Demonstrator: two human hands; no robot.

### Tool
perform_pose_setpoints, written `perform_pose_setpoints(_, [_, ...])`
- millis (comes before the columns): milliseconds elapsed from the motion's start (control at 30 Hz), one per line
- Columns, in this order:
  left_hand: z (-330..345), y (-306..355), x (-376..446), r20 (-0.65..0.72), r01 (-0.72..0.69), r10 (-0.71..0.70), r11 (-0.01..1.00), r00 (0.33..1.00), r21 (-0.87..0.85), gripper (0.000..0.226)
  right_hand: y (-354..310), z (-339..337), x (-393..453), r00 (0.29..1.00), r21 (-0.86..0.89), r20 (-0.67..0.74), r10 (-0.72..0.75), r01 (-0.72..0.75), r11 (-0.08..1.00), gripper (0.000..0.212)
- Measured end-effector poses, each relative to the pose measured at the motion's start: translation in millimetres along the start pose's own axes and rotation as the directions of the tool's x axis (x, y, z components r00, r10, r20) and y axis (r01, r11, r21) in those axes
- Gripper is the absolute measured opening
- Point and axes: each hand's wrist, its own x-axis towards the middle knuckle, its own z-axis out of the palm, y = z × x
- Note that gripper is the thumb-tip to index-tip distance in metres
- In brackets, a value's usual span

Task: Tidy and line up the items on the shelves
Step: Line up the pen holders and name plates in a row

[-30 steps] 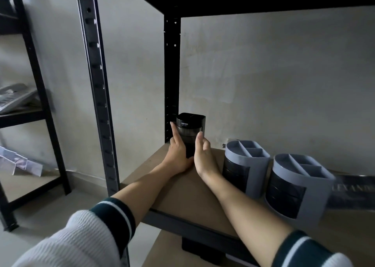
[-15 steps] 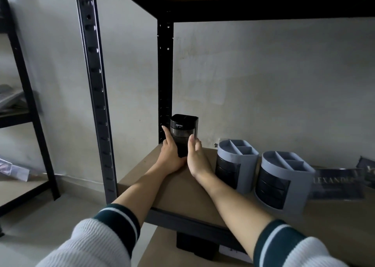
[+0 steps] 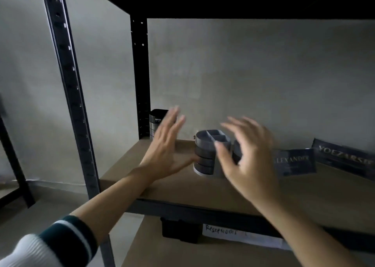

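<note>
left hand [image 3: 166,155]: open, fingers spread and blurred, holding nothing; its thumb side is touching or just short of the nearer grey organiser, cannot tell which.
right hand [image 3: 246,159]: open too, fingers curved as if to cup, empty, raised in front of the organisers.
grey organiser [image 3: 209,152]: stands upright between the two hands, on the shelf board [image 3: 213,187]; the hands flank it, which looks like the set-up for a two-sided grasp or a nudge.
second organiser [image 3: 236,151]: mostly hidden behind the right hand, just beside the first.
black sharpener [image 3: 156,121]: beyond the left hand's fingertips, tucked in the back corner against the rear post [image 3: 141,80], upright; it looks settled there.
name plates [image 3: 294,162]: off to the right of the right hand, leaning at uneven angles, not yet lined up.
open room: bare board below both palms up to the front edge, and a gap between sharpener and organiser, so sliding the organiser toward the left hand looks feasible.
edges: front lip near the wrists; the front post [image 3: 75,96] stands outside the left forearm.
</note>
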Motion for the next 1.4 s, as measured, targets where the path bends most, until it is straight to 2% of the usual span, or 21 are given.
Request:
perform_pose_setpoints(33, [0, 12, 6, 0.080, -0.077, 0.076, 0.997, 0.994, 0.014, 0.095, 11, -10, -3, 0.998, -0.094, 0.013, 0.058, -0.057, 0.994, 0.039])
perform_pose_setpoints(100, [7, 28, 14, 0.241, -0.161, 0.133, 0.982, 0.961, 0.097, 0.097, 27, -22, -10, 0.985, -0.295, 0.073, 0.156, -0.129, 0.947, 0.048])
perform_pose_setpoints(167, [18, 35, 18, 0.318, -0.179, 0.113, 0.966, 0.941, 0.188, 0.096, 37, -26, -19, 0.971, -0.458, 0.143, 0.192, -0.107, 0.882, 0.058])
perform_pose_setpoints(233, [26, 37, 20, 0.345, -0.143, 0.070, 0.971, 0.936, 0.192, 0.092, 45, -24, -25, 0.950, -0.513, 0.230, 0.213, -0.067, 0.855, 0.069])
perform_pose_setpoints(333, [30, 37, 15, 0.339, -0.071, 0.010, 0.983, 0.941, 0.168, 0.083, 55, -12, -31, 0.919, -0.440, 0.314, 0.238, -0.081, 0.894, 0.074])
perform_pose_setpoints(433, [31, 42, 15, 0.252, -0.032, -0.043, 0.958, 0.967, 0.285, 0.075, 58, -1, -33, 0.944, -0.399, 0.279, 0.178, -0.055, 0.915, 0.065])
perform_pose_setpoints(567, [38, 54, 21, 0.221, -0.032, -0.120, 0.814, 0.968, 0.580, 0.072, 64, 7, -23, 0.940, -0.273, 0.311, 0.140, -0.052, 0.961, 0.055])
perform_pose_setpoints(667, [41, 52, 26, 0.220, -0.032, -0.173, 0.712, 0.960, 0.701, 0.070, 71, 14, -15, 0.924, -0.121, 0.370, 0.100, -0.059, 0.991, 0.047])
perform_pose_setpoints(800, [47, 47, 26, 0.181, 0.005, -0.167, 0.749, 0.969, 0.662, 0.075, 82, 23, -5, 0.910, -0.026, 0.407, 0.072, -0.067, 0.997, 0.044])
perform_pose_setpoints(933, [45, 40, 7, 0.175, 0.109, -0.220, 0.865, 0.960, 0.491, 0.101, 92, 24, 8, 0.861, 0.068, 0.502, 0.085, -0.137, 0.988, 0.043])
perform_pose_setpoints(1033, [43, 35, -3, 0.213, 0.203, -0.314, 0.885, 0.925, 0.419, 0.108, 94, 20, 19, 0.831, -0.067, 0.544, 0.119, -0.098, 0.993, 0.042])
perform_pose_setpoints(1133, [44, 29, -3, 0.307, 0.262, -0.367, 0.905, 0.878, 0.335, 0.106, 91, 24, 20, 0.835, -0.242, 0.519, 0.180, -0.058, 0.969, 0.040])
perform_pose_setpoints(1200, [46, 30, 0, 0.313, 0.289, -0.392, 0.899, 0.865, 0.328, 0.103, 86, 31, 16, 0.831, -0.246, 0.517, 0.203, -0.083, 0.966, 0.047])
perform_pose_setpoints(1333, [58, 33, 14, 0.291, 0.279, -0.423, 0.860, 0.858, 0.428, 0.097, 76, 51, 11, 0.789, -0.277, 0.555, 0.265, -0.125, 0.953, 0.080])
perform_pose_setpoints(1400, [65, 31, 20, 0.308, 0.267, -0.447, 0.834, 0.840, 0.483, 0.097, 80, 64, 12, 0.818, -0.271, 0.512, 0.261, -0.134, 0.953, 0.086])
